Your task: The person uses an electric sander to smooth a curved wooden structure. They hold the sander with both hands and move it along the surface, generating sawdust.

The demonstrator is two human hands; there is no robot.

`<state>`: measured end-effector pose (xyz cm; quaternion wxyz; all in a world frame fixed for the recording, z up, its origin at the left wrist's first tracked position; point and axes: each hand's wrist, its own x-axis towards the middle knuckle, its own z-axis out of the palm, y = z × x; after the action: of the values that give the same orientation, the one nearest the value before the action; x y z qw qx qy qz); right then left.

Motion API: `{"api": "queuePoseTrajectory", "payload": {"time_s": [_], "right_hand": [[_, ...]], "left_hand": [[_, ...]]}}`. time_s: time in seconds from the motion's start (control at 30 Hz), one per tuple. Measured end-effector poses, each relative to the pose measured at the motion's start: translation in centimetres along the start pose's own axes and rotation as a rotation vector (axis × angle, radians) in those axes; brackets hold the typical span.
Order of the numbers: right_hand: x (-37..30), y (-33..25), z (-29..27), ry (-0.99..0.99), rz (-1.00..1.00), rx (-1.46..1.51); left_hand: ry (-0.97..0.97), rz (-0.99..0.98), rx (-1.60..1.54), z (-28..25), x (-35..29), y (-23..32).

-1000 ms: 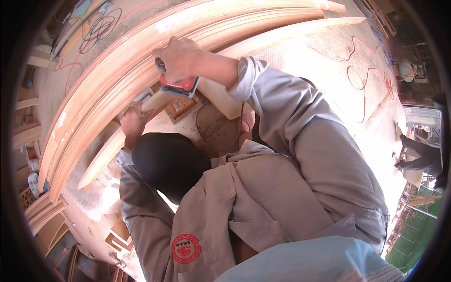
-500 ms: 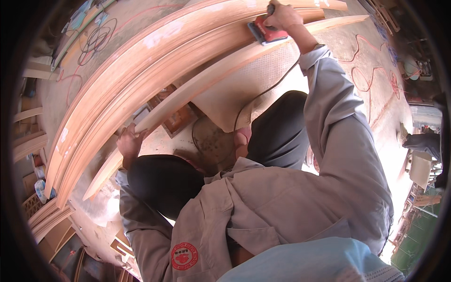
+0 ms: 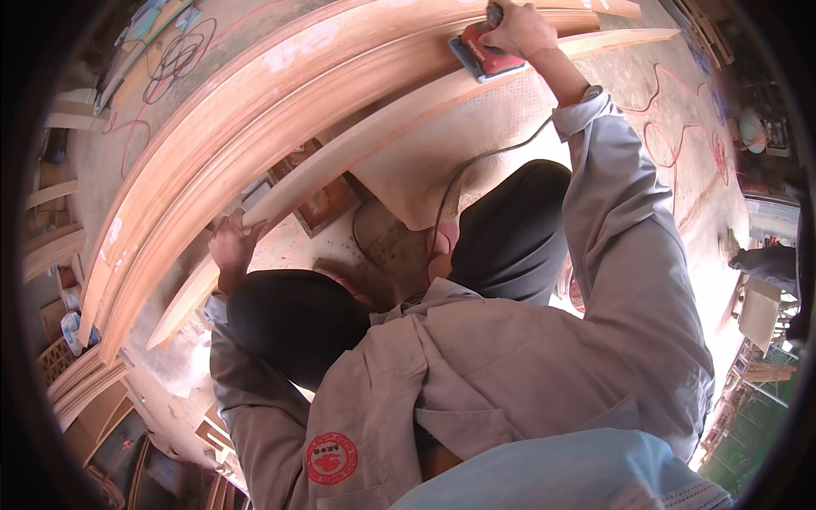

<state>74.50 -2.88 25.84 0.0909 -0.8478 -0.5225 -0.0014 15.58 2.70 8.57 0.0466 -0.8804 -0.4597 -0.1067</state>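
Observation:
A long, slightly curved wooden strip (image 3: 374,129) runs from the lower left to the upper right in front of me. My right hand (image 3: 520,32) is wrapped round the black grip of a red electric sander (image 3: 486,53), whose flat base rests on the strip's far part. A dark cord trails from the sander past my knee. My left hand (image 3: 235,245) grips the same strip near its left end, with the fingers curled over its edge. Just beyond lies a stack of wide curved wooden boards (image 3: 212,144), close against the strip.
Under the strip are a pale textured sheet (image 3: 425,178) and a brown wooden frame (image 3: 327,208). Red hoses (image 3: 659,140) snake over the floor at right, and a coiled dark cable (image 3: 174,72) lies at far left. More curved timber (image 3: 85,387) is piled at lower left.
The view has shifted slightly. My right hand stays on the sander at nearly the same place on the strip, and my left hand keeps its hold.

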Motion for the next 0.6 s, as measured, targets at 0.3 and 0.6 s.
{"api": "queuePoseTrajectory", "payload": {"time_s": [0.3,0.6], "right_hand": [[0.1,0.3,0.2,0.033,-0.028,-0.094],[2.5,3.2,-0.2,-0.025,0.071,-0.189]], "left_hand": [[0.001,-0.014,-0.007,-0.1,-0.2,0.3],[0.002,-0.021,-0.004,0.0,0.3,1.1]]}}
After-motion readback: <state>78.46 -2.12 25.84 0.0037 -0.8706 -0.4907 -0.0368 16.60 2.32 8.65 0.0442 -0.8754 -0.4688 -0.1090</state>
